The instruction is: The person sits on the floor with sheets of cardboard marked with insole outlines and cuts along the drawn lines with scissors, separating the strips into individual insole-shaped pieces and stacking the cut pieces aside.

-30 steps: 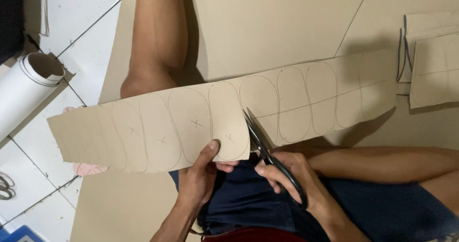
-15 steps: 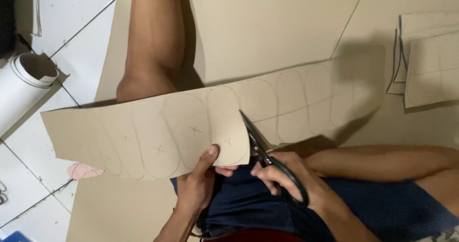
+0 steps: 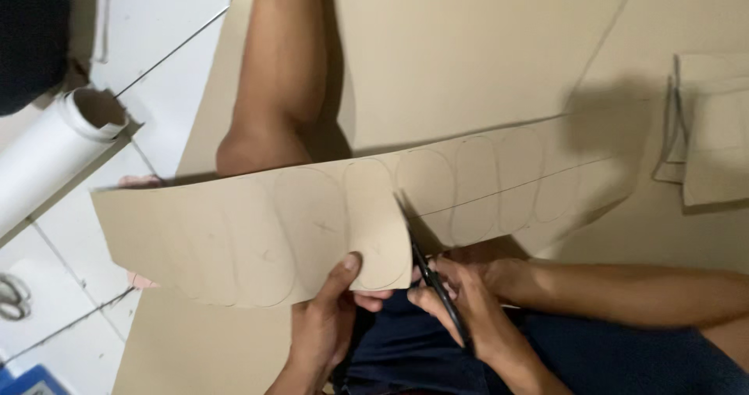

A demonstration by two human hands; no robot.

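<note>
Over my lap, my left hand (image 3: 328,325) pinches the long tan pencil-marked cardboard strip (image 3: 257,231) while my right hand (image 3: 468,301) grips black scissors (image 3: 429,274), their cut partway across, most ovals uncut.

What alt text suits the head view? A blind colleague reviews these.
A person's right hand works black scissors into a long cardboard strip pencilled with ovals, while the left hand pinches its lower edge. Beneath lies a large cardboard sheet.

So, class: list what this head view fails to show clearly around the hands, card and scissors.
- Scissors handles: hidden inside the right hand.
- Left hand fingers: behind the card strip, only the thumb shows.
- Second scissors: cut off by the left edge.
- Pencil marks on the strip: too faint to make out.
</note>
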